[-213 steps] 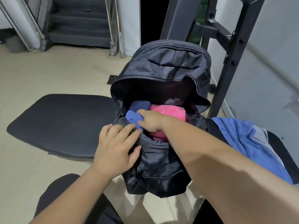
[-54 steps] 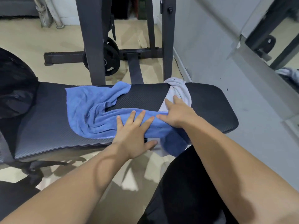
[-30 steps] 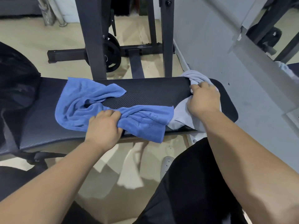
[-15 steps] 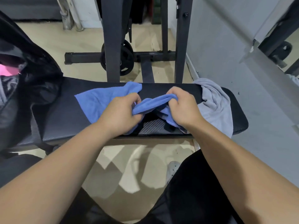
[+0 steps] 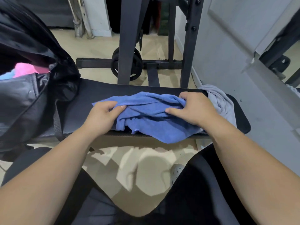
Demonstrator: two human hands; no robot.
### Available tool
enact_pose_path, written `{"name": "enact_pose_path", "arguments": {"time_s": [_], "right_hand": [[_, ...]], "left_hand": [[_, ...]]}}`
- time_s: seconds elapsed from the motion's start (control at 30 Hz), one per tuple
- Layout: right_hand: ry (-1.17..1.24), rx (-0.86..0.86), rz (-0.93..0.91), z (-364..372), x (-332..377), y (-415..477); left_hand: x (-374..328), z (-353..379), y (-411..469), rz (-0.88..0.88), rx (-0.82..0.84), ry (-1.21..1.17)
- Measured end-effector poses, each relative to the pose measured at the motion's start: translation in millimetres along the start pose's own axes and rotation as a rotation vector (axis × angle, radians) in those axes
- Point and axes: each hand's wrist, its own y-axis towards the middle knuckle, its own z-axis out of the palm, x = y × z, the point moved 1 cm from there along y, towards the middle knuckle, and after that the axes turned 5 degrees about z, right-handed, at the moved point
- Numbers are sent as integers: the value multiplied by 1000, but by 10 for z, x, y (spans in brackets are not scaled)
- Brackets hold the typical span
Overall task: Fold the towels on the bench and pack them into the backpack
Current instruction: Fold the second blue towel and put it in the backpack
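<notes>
While the black padded bench (image 5: 84,111) spans the view from left to right, the open black backpack (image 5: 21,101) stands on its left end with its mouth turned toward the person. The blue towel (image 5: 151,120) lies rumpled on the middle of the pad, and its lower corner hangs over the near edge. The grey towel (image 5: 222,104) is heaped just beside it on the right end of the bench, touching it under the wrist. The left hand (image 5: 100,117) pinches the blue towel's hemmed top edge between thumb and curled forefinger at the left side. The right hand (image 5: 193,108) grips the bunched right end, fingers curled down into the cloth and thumb laid flat along a ridge of it. Smaller, inside the backpack's mouth, a pink towel (image 5: 26,69) and a sliver of pale blue cloth (image 5: 6,76) show, so part of the packing looks done. The step in hand appears to be spreading the blue towel out for folding, as no clean fold shows yet. The next move probably calls for drawing the two hands apart to pull the hem taut and smooth out the wrinkles. The overhanging corner should come up onto the pad, clear of the grey towel, before one edge is laid over the other.
</notes>
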Motion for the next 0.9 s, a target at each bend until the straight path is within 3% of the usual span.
{"name": "enact_pose_path", "arguments": {"time_s": [0.1,0.2,0.3,0.47,0.63,0.8,0.9], "right_hand": [[-1,10,-184,39,263,-181],[309,46,-344,64,608,-358],[569,78,-341,-76,835,-453],[709,176,-392,-384,882,-498],[628,343,-321,-253,713,-528],[495,344,-282,160,628,-587],[356,237,-238,319,601,-531]], "left_hand": [[-326,-47,-66,44,40,-24],[-681,-80,-108,164,129,39],[-1029,-198,-170,279,153,67],[-1298,-597,-245,375,144,108],[-957,-634,-209,240,184,458],[-711,-451,-248,182,235,513],[-647,-373,-221,150,299,462]]}}
